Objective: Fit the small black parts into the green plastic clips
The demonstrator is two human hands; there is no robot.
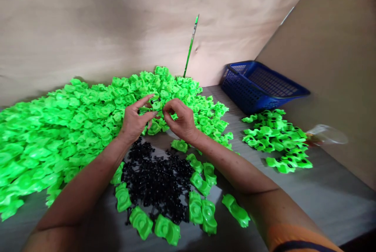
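I Hold Up a Little Green Shell [157, 105]

My left hand [133, 122] grips the little green shell between finger and thumb. A black bar with round ends sits on top of the shell. My right hand [179, 118] is just to the right, finger and thumb pinched on what looks like the tip of a thin black rod [160, 111].

A big pile of green shells [70, 130] fills the left and far side of the gray table [331, 193]. Nearer me, between my arms, is a heap of black rods [160, 183], with loose green shells [166, 229] around it.

On the right, a blue basket [276, 96] stands by the wall [337, 48]. Near it are green shells with black parts [274, 138], and beside them a blurry clear plastic thing [327, 134].
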